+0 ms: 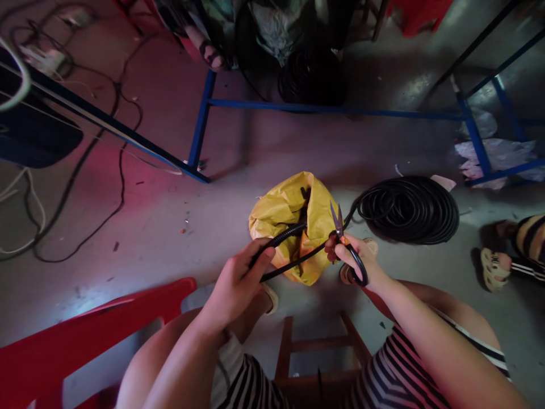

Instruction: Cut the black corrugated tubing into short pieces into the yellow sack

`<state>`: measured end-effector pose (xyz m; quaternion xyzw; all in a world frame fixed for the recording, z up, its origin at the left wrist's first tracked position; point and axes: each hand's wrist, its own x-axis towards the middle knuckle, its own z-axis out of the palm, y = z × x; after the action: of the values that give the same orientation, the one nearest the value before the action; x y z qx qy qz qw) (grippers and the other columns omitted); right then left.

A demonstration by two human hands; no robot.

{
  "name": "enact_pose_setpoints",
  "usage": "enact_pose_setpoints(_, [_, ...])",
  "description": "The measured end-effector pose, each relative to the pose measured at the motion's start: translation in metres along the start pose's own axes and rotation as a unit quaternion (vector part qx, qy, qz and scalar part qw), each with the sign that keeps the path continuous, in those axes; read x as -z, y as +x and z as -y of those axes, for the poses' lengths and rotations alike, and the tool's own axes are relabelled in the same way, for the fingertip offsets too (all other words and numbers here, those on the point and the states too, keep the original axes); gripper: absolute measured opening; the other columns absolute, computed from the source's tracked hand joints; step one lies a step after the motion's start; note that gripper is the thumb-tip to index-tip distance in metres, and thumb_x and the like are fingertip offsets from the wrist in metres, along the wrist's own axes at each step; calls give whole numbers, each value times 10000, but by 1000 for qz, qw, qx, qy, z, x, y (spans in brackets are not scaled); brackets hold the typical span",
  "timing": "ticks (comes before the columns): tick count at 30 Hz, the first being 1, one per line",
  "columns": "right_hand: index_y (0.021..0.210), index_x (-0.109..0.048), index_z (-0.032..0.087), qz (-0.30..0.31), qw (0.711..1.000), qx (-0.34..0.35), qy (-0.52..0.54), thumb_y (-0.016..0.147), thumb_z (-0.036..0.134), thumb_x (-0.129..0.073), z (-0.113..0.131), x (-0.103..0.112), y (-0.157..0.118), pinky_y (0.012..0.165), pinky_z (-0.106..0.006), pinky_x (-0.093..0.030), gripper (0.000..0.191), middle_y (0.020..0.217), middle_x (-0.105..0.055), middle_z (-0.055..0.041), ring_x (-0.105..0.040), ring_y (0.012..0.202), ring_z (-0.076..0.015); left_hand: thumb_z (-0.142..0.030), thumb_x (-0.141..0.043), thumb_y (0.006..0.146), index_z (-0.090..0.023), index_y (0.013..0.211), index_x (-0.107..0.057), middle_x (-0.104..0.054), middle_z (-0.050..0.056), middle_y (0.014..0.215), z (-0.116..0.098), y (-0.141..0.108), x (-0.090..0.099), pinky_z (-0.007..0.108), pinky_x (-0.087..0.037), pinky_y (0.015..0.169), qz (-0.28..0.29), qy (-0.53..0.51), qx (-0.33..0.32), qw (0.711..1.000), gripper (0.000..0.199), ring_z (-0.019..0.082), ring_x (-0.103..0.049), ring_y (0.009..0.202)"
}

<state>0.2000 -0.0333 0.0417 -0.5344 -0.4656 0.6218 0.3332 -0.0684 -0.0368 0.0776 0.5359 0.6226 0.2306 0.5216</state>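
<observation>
My left hand is closed around a black ribbed tube, whose far end reaches over the opening of a yellow sack on the floor. A smooth black tube runs from beside my left hand up to my right hand. That hand holds scissors by their black handles, blades slightly apart and pointing up and away. Its fingers are also at the smooth tube. From there the tube leads toward a large black coil on the floor, right of the sack.
A blue metal frame spans the far side, with another black coil behind it. A red plastic chair is at the left. Cables cross the left floor. Another person's foot is at the right.
</observation>
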Motion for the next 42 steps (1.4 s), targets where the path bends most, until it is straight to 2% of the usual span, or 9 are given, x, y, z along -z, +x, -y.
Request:
enact_pose_setpoints(5, [840,-659,186,4,999,10,40,737,770,-764,6,-9,2,684,-307,-501,602,819,-636,-41,-582,729,-181,-508,-547,1003,-205,1138,-636,-708,34,1037,1,-5,-1,291,-481,888,-25,-33,-24,999,344,202,-629,987])
enact_pose_setpoints(14, [894,-640,171,75,994,0,79,687,785,-804,19,-23,-6,662,-277,-439,668,825,-568,-24,-515,725,-152,-469,-567,994,-214,1012,-629,-653,24,942,-14,-23,2,299,-488,814,-21,-49,-36,998,264,190,-596,882])
enact_pose_setpoints(18, [925,-647,179,73,994,19,78,713,792,-781,26,-26,-11,664,-284,-436,663,827,-571,-28,-524,743,-165,-449,-578,989,-220,993,-639,-647,18,932,-19,-29,4,290,-477,795,-34,-66,-39,996,237,184,-585,874])
enact_pose_setpoints(22, [939,-650,185,39,997,38,59,746,806,-742,30,-24,-13,689,-297,-444,657,842,-582,-28,-536,742,-168,-424,-587,985,-220,958,-638,-620,0,866,-21,-35,7,276,-452,745,-73,-56,-41,995,213,165,-556,814])
enact_pose_setpoints(26, [971,-634,186,19,999,7,43,696,836,-756,24,-19,-13,744,-311,-455,716,881,-605,-36,-559,791,-183,-406,-590,978,-214,959,-642,-611,-8,833,-19,-36,5,278,-442,704,-93,-37,-55,994,200,154,-537,751])
enact_pose_setpoints(31, [968,-606,190,82,996,-42,-5,795,816,-684,4,-15,-18,715,-296,-421,655,895,-575,-29,-525,802,-178,-390,-587,971,-199,975,-628,-617,4,854,-8,-28,-4,282,-457,734,-94,-37,-65,993,195,159,-555,791])
enact_pose_setpoints(34, [957,-597,187,113,992,-58,-27,805,805,-682,-4,-15,-22,697,-289,-390,643,866,-545,-17,-488,785,-170,-388,-582,967,-193,990,-615,-575,-11,796,-5,-25,-10,277,-442,677,-78,-45,-57,994,199,148,-524,727])
enact_pose_setpoints(37, [960,-594,181,135,987,-80,-25,805,790,-696,-6,-18,-25,717,-291,-384,637,877,-542,-15,-493,809,-175,-396,-574,969,-191,1007,-602,-556,-21,761,-5,-24,-16,270,-424,624,-71,-47,-47,995,210,140,-503,675])
enact_pose_setpoints(42, [924,-569,189,152,983,-102,2,817,754,-710,-2,-26,-28,722,-293,-372,591,852,-513,4,-480,798,-169,-410,-568,975,-200,1005,-601,-595,-11,771,1,-20,-29,295,-454,660,-57,-31,-63,996,215,148,-552,669])
